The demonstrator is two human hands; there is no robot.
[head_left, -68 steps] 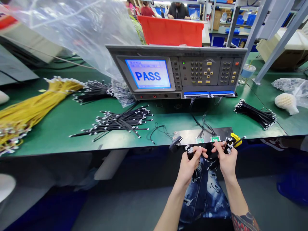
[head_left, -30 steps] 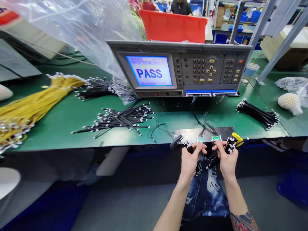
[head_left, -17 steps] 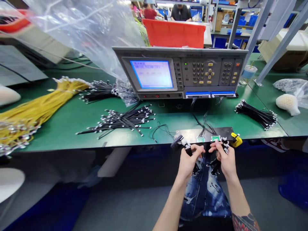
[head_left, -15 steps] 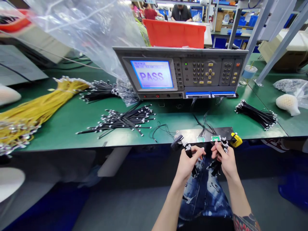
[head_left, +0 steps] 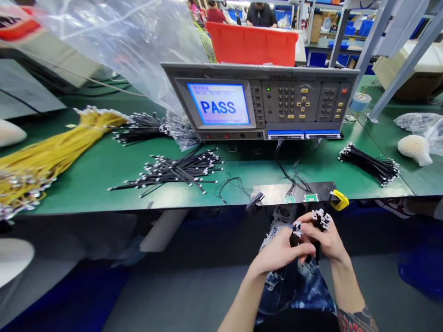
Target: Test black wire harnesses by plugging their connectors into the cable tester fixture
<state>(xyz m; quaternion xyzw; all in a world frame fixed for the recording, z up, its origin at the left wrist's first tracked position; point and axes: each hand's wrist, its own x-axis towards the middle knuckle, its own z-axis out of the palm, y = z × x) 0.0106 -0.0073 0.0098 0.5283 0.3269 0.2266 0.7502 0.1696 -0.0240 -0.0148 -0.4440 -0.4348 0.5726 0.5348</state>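
Note:
Over my lap, in front of the table edge, both hands are close together. My left hand is closed on a bunch of short black cables with white connectors. My right hand grips another bunch of black cables, whose white connectors stick up above the fingers. The cables' lower ends hang below, partly hidden by the hands. Just beyond, two small green circuit boards sit on a fixture plate at the table edge. Thin black wires run from them to a tester whose screen reads PASS.
A loose pile of black cables lies on the green table to the left, near bundled yellow cables. A neat black bundle lies right. A black clamp and a yellow clamp flank the plate. Behind stands a red bin.
Both hands have drawn back from the circuit boards, down toward my lap, and come together. Each still holds its cables. The PASS text on the screen has become sharper and darker.

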